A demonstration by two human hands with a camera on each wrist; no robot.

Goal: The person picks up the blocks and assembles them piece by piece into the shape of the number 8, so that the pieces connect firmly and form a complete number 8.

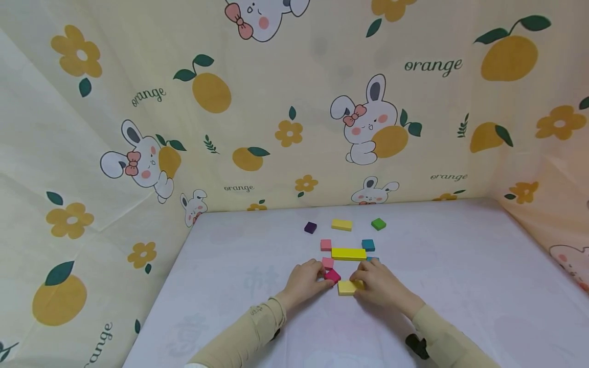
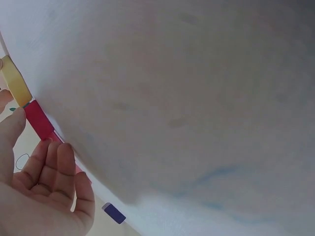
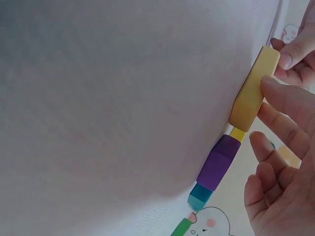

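My left hand pinches a crimson block between thumb and fingers, seen as a red block in the left wrist view. My right hand has its thumb and index finger on a pale yellow block, which stretches along the thumb in the right wrist view. A purple block shows beside the right fingers there; in the head view that hand hides it. Just beyond the hands lies a bright yellow bar, with a pink block near the left fingertips.
Farther back on the white table lie a dark purple block, another pale yellow block and a green block. A second pink block and a blue block flank the bar. Patterned cloth rises behind the table.
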